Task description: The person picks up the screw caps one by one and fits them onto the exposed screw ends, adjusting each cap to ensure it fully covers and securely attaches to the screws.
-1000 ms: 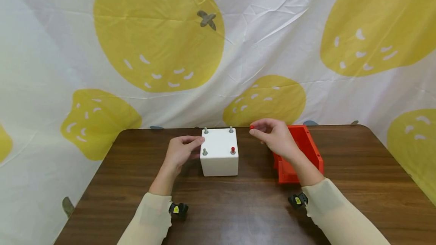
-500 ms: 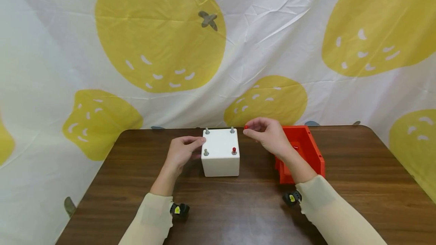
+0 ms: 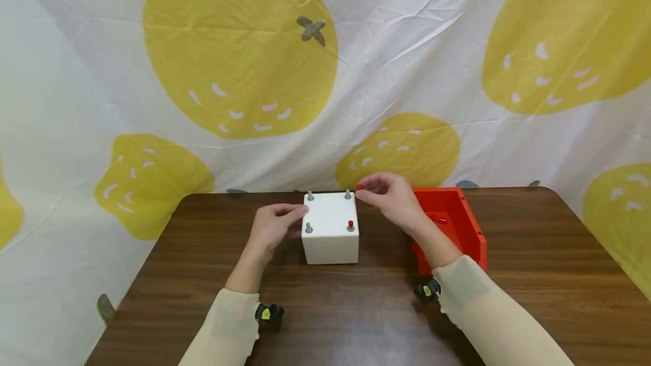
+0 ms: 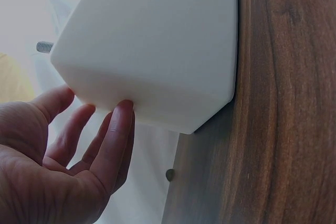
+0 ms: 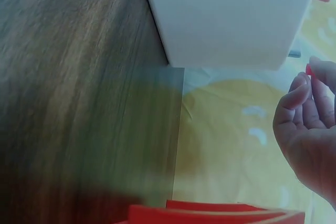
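White block (image 3: 330, 212) stands upright on the counter (image 3: 356, 309), near the counter's far edge at twelve o'clock. At nine o'clock the left hand (image 3: 272, 226), fingers loosely extended, touches its side. Bare bolts (image 3: 308, 227) rise from the top at seven, eleven and one o'clock; a red cap (image 3: 351, 224) tops the five o'clock corner. At two o'clock the right hand (image 3: 393, 202), its grip narrow, pinches a red piece (image 3: 360, 187). Across a gap, at three o'clock, sits a red bin (image 3: 473, 219).

Upright white block (image 3: 330, 227) with four corner bolts (image 3: 308, 228), one red-capped, another red cap (image 3: 360, 187) just beside.
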Demonstrator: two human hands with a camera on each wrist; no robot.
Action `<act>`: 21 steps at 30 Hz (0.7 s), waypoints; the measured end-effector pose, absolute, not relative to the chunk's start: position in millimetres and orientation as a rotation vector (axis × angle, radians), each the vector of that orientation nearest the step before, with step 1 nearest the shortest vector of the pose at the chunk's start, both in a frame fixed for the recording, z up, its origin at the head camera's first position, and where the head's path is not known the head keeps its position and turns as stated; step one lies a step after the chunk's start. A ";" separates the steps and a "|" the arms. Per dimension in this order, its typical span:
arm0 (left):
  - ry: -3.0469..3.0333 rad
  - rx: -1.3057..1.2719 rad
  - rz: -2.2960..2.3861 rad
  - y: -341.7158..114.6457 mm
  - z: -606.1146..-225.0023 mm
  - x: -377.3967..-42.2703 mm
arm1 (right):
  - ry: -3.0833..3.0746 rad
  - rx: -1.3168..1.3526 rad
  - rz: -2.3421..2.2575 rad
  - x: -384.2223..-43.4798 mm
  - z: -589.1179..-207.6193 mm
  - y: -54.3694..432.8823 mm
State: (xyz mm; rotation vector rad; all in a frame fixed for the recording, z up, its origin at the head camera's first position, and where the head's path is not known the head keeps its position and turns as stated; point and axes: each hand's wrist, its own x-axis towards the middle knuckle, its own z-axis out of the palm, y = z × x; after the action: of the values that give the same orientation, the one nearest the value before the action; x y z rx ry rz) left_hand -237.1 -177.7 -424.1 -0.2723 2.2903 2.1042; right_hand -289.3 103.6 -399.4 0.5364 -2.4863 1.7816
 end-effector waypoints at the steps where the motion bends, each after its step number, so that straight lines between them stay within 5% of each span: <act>1: 2.289 -0.273 2.105 -177.6 -424.1 -237.1 | -2.487 0.540 1.784 -289.5 -399.2 102.6; 21: 2.309 -0.292 2.088 -177.0 -422.8 -235.3 | -2.505 0.570 1.764 -292.9 -400.5 89.5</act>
State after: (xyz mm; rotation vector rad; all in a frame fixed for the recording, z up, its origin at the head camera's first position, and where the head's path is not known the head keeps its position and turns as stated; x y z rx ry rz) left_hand -235.3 -177.0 -422.8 -0.2925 2.3090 2.0880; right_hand -292.9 89.5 -400.5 0.5704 -2.5050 1.7639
